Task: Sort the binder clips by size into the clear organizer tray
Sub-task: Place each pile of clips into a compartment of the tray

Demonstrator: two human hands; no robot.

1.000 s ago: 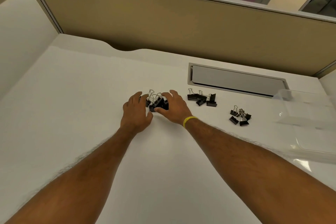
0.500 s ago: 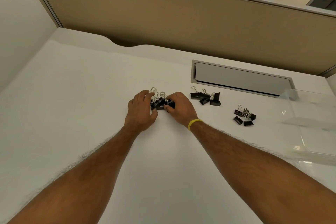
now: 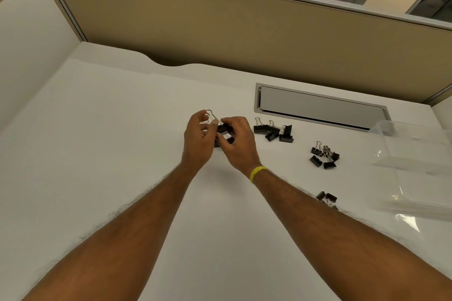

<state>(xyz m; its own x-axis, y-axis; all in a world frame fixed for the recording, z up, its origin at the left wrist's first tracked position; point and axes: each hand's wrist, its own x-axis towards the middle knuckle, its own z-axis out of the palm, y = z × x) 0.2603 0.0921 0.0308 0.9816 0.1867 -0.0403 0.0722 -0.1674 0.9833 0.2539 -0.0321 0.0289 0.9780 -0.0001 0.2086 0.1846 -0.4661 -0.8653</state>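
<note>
My left hand [image 3: 197, 144], right hand [image 3: 239, 146]: fingers curled, both gripping bunch of large black metal binder clips [image 3: 223, 128]. Clear plastic organizer tray [image 3: 420, 166] on white desk [image 3: 110, 154], far right.

Bare white desk [image 3: 97, 154] left of the hands, clip clusters [image 3: 274, 131] [image 3: 324, 155] scattered toward the clear organizer tray [image 3: 420, 166], partition wall [image 3: 244, 39] closing the far edge

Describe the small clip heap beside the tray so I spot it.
From the clear organizer tray at far right, look left. The heap lies between it and a row of larger clips; its clips are smaller, handles tangled.
</note>
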